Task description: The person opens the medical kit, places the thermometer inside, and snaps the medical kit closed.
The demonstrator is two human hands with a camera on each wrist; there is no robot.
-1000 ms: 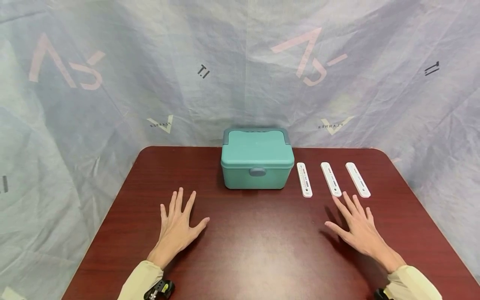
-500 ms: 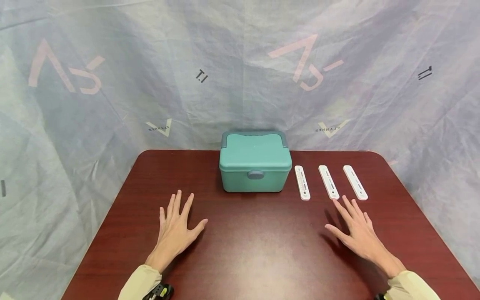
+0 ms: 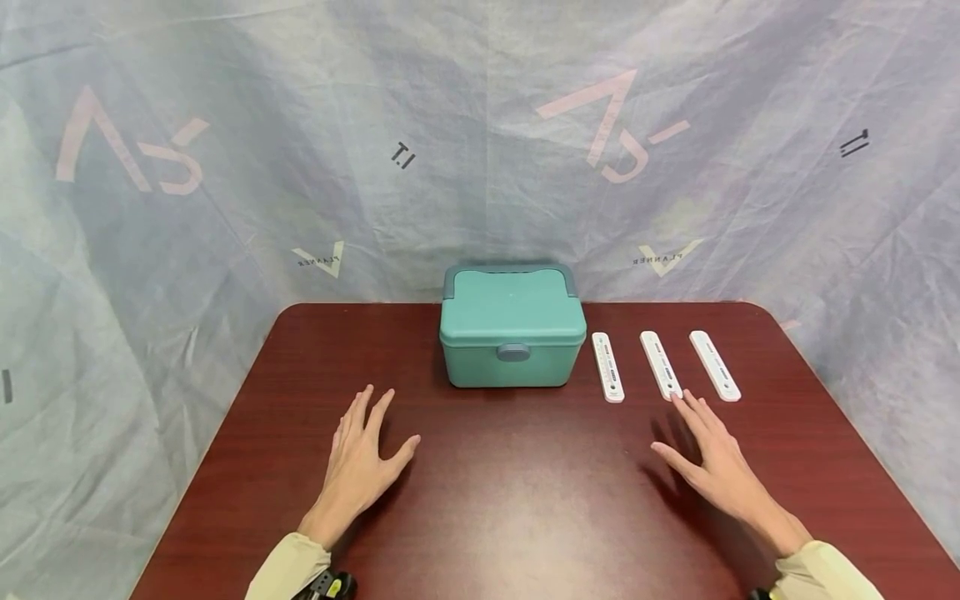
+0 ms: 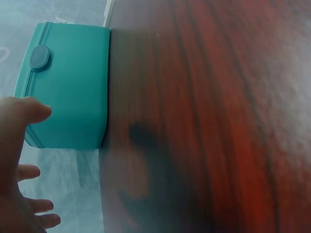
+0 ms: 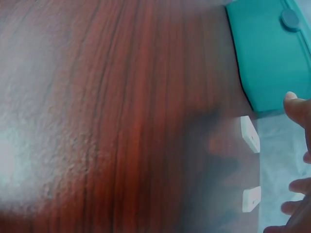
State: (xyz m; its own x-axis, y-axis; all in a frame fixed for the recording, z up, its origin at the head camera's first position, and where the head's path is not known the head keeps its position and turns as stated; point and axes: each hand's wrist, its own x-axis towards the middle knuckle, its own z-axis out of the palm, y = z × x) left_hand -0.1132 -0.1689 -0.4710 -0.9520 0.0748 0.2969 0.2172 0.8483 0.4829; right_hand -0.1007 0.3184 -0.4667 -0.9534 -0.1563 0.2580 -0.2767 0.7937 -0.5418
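A teal lidded box [image 3: 513, 337] with a grey handle and front latch stands closed at the back middle of the table. To its right lie three slim white strips with printed scales, which look like wall thermometers: the left one [image 3: 608, 367], the middle one [image 3: 660, 365] and the right one [image 3: 715, 365]. My left hand [image 3: 356, 458] hovers over the table's left part, fingers spread, holding nothing. My right hand [image 3: 716, 467] is held over the right side, also holding nothing; its fingertips overlap the middle thermometer's near end in the head view, apparently above it.
The dark red wooden table [image 3: 517, 500] has rounded back corners. Behind and beside it hangs a grey printed cloth [image 3: 480, 125]. Black straps with small devices [image 3: 330, 585] are worn at the wrists, below pale sleeves [image 3: 291, 567].
My left hand has turned slightly, its outer fingers drawing together. The right hand's fingers have also come a little closer together. The head view has shifted slightly; box and thermometers stay put.
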